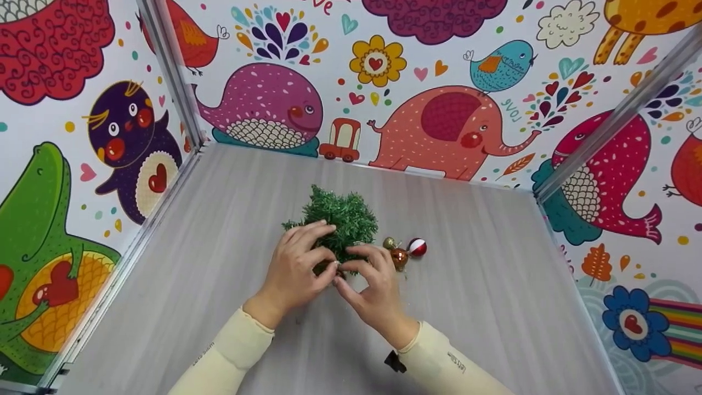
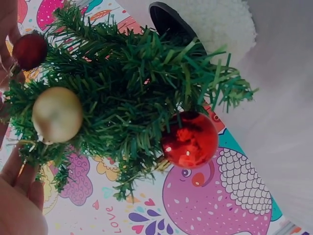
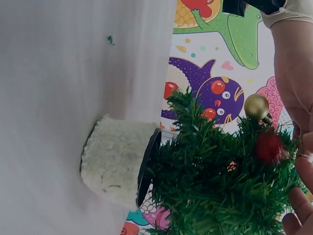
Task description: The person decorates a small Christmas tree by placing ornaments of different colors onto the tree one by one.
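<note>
A small artificial Christmas tree (image 1: 343, 216) stands between both hands. Its pot (image 3: 120, 159) is wrapped in white fleece with a black rim. My left hand (image 1: 300, 269) and right hand (image 1: 378, 282) meet at the near side of its top, thumbs and forefingers pinching close together. Between them hangs a dark red bauble (image 3: 269, 148), its thin loop at the fingertips; the left wrist view shows this dark red bauble (image 2: 30, 51) beside the foliage. A gold bauble (image 2: 57, 115) and a shiny red bauble (image 2: 190, 139) hang on the branches.
Right of the tree on the grey table (image 1: 482, 307) lie a copper bauble (image 1: 399, 258), a small gold bauble (image 1: 389, 242) and a red-and-white ball (image 1: 417, 247). A green scrap (image 3: 111, 40) lies on the tabletop. Cartoon-printed panels (image 1: 351, 99) enclose the table.
</note>
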`<control>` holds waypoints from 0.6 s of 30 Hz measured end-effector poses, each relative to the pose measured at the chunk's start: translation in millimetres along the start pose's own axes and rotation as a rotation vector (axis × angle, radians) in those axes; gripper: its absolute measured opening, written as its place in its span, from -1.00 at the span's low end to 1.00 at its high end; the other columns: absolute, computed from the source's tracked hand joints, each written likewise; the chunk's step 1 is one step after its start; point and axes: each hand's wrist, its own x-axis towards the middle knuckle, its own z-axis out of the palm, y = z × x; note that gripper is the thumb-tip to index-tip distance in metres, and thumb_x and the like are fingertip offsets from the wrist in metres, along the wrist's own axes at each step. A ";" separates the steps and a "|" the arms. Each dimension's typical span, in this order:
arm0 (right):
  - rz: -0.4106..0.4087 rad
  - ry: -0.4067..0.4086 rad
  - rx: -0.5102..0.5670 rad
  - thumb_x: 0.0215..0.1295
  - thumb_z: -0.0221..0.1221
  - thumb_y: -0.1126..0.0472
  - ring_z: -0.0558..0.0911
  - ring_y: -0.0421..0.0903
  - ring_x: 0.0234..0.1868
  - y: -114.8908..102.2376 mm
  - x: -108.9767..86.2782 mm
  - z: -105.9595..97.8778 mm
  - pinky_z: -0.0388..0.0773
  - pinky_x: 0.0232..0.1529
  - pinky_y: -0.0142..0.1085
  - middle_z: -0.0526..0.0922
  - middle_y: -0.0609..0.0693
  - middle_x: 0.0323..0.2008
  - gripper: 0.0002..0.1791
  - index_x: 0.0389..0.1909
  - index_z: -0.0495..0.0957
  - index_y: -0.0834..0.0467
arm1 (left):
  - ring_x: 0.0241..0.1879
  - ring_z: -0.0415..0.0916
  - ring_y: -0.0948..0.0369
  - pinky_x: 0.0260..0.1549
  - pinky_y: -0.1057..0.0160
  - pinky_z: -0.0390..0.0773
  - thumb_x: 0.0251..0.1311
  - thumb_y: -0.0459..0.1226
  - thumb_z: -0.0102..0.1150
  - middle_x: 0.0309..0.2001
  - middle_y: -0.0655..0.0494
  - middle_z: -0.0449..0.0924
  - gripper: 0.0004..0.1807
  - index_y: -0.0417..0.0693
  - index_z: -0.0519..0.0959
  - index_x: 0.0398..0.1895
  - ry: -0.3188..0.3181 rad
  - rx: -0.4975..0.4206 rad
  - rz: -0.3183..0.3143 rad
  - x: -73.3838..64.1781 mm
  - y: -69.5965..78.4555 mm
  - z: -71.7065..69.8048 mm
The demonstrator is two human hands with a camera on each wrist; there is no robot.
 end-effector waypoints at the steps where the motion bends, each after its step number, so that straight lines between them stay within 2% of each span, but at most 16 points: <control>1: 0.001 0.003 0.007 0.17 0.41 0.09 0.48 0.05 0.12 -0.1 0.4 0.9 0.39 0.14 -0.01 0.59 -0.01 0.07 -0.85 -0.30 0.67 0.01 | 0.26 0.43 0.04 0.19 -0.09 0.36 0.03 -0.27 0.40 0.16 0.00 0.58 -0.93 0.03 0.68 -0.53 0.000 -0.002 0.003 0.2 0.2 0.1; 6: 0.014 0.032 0.070 0.18 0.39 0.20 0.50 0.10 0.09 -0.5 0.7 3.1 0.39 0.16 -0.01 0.62 0.00 0.02 -0.92 -0.31 0.69 -0.01 | 0.26 0.44 0.04 0.23 -0.03 0.32 0.01 -0.27 0.40 0.15 0.01 0.59 -0.92 0.04 0.68 -0.55 -0.008 -0.007 0.005 0.1 -0.2 -0.8; 11: 0.013 0.027 0.114 0.20 0.34 0.28 0.50 0.09 0.09 0.3 -0.6 2.7 0.36 0.17 -0.03 0.62 0.01 0.01 -0.89 -0.33 0.66 0.00 | 0.26 0.42 0.04 0.23 -0.02 0.30 -0.03 -0.25 0.39 0.15 0.02 0.59 -0.92 0.05 0.67 -0.58 -0.023 0.004 0.009 -2.0 -2.4 -5.4; 18: -0.049 0.024 0.126 0.14 0.32 0.30 0.52 0.09 0.05 -0.7 -3.8 2.5 0.36 0.11 -0.01 0.63 0.04 -0.01 -0.89 -0.36 0.63 0.01 | 0.27 0.41 0.03 0.20 -0.05 0.31 -0.11 -0.26 0.38 0.16 0.01 0.57 -0.90 0.05 0.62 -0.64 -0.036 0.022 0.077 -3.0 -2.3 -10.3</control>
